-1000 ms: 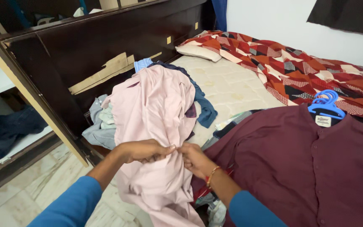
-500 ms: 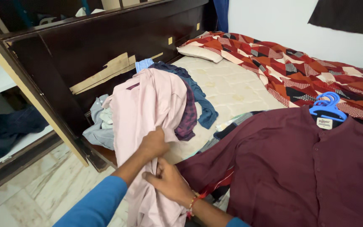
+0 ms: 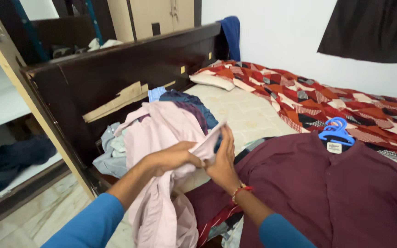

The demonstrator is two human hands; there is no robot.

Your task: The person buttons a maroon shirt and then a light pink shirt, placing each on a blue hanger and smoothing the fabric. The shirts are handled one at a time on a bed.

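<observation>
Raised pink shirt (between fingers).

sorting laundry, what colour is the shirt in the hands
Pale pink shirt, clearest in the head view.

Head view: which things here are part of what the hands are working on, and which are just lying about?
In hand:
- pale pink shirt, gripped by left hand and right hand

Lying about:
- maroon shirt on blue hanger
- clothes pile by the headboard
- patterned red blanket
- pillow
- mattress
</observation>
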